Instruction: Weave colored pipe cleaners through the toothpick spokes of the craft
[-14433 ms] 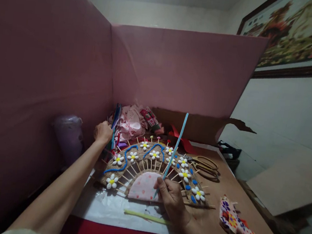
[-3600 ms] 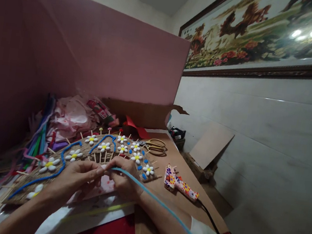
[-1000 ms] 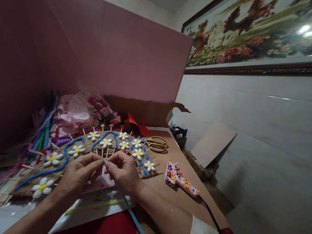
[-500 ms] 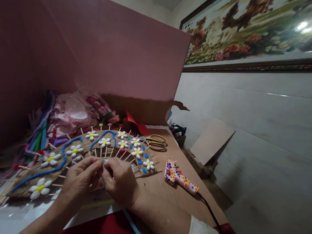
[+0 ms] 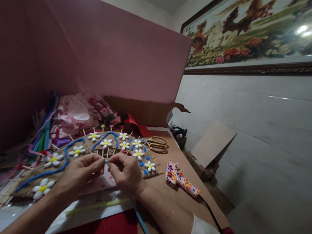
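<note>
Between the pinched fingertips of the left hand and right hand, both closed with little gap, a light-blue strip is held, its tail trailing towards five o'clock. From that grip, the flower-studded twine arch curves from nine to two o'clock, scissors lie at two, the patterned glue gun at three, and a yellow-green strip at six.

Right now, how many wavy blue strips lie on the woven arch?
2: the longer strip along the left side of the woven arch, the shorter strip bending near its top. The left hand and right hand cover part of it; more may hide there.
</note>
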### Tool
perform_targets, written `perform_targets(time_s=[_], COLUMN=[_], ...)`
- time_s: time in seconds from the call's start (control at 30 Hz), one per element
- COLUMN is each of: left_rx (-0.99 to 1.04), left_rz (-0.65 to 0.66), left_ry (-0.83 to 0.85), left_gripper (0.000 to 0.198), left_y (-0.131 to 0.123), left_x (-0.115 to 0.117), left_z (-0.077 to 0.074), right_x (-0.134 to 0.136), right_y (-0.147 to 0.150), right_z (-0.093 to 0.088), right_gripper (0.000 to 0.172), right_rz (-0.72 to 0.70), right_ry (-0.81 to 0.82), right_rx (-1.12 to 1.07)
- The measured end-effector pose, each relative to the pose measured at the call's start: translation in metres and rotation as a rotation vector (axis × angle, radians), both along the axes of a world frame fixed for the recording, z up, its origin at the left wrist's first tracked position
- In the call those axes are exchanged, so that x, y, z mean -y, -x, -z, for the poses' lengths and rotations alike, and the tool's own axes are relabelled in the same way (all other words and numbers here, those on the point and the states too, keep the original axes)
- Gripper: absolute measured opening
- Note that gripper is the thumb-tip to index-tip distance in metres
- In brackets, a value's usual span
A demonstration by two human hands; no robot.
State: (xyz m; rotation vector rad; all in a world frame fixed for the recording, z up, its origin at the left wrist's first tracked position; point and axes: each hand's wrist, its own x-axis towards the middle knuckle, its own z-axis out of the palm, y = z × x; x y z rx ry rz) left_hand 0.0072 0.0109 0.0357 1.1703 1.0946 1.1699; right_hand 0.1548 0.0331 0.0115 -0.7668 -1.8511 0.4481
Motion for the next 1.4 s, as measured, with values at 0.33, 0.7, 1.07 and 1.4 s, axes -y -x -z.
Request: perform_targets(time_s=[0.33, 0.7, 1.07, 1.4], left_rx=[-0.161, -0.003, 0.187, 0.191], left_rz=[0.149, 0.009, -0.075, -0.111], left_ry=[0.030, -0.008, 0.088, 0.089], left_gripper=[0.036, 0.035, 0.030, 0.030], left_y=[0.014, 0.002, -0.009, -0.013], left_x=[-0.005, -0.004, 0.003, 0.006], left_z=[0.000, 0.011, 0.015, 0.011], right_x=[0.000, 0.002, 0.004, 0.005], right_y=[-0.005, 0.002, 0.004, 0.003], right_z=[-0.002, 0.003, 0.010, 0.009], right_gripper=[0.012, 0.004, 0.011, 0.018], right_rz=[-0.015, 0.050, 0.120, 0.196], right_ry=[-0.172, -0.106, -0.255, -0.374], right_rx=[0.091, -0.019, 0.172, 0.307])
